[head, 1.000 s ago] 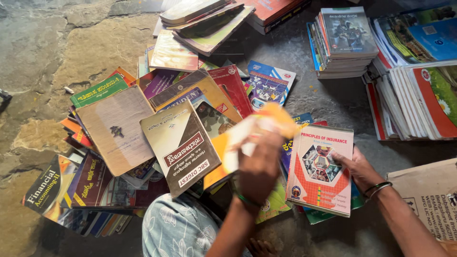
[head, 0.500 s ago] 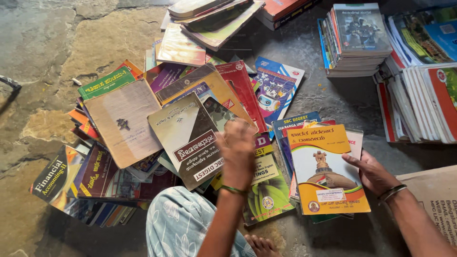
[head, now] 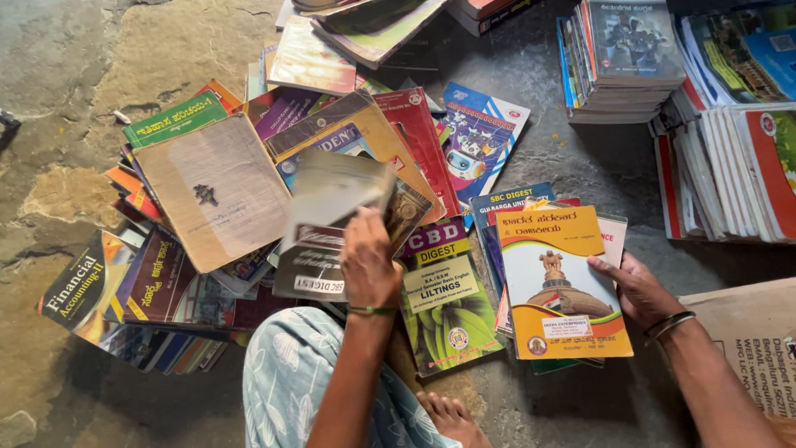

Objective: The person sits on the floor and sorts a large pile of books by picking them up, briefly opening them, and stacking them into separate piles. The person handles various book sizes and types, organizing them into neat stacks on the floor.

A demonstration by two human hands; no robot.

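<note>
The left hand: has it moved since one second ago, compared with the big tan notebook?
Yes. The left hand has moved leftward, closer to the tan notebook, and now lifts a blurred book beside it.
</note>
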